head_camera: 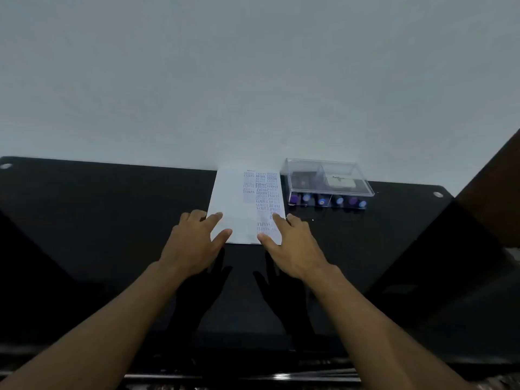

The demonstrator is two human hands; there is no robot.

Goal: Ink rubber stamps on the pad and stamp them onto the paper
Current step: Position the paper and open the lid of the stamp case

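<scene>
A white sheet of paper (pixel 237 198) lies on the black table, its right half covered with blue stamped words. My left hand (pixel 194 243) lies with straight fingers on the sheet's near left corner. My right hand (pixel 289 243) lies the same way on the near right corner. Neither hand holds anything. To the right of the sheet stands a clear plastic box (pixel 327 177) with a white object inside. A row of several rubber stamps (pixel 327 201) with blue-purple tops stands along the box's near side. I cannot make out an ink pad.
The glossy black table (pixel 112 220) runs to a pale wall (pixel 253 80) just behind the paper and box. A dark brown surface (pixel 495 192) rises at the right edge. The table's near edge lies under my forearms.
</scene>
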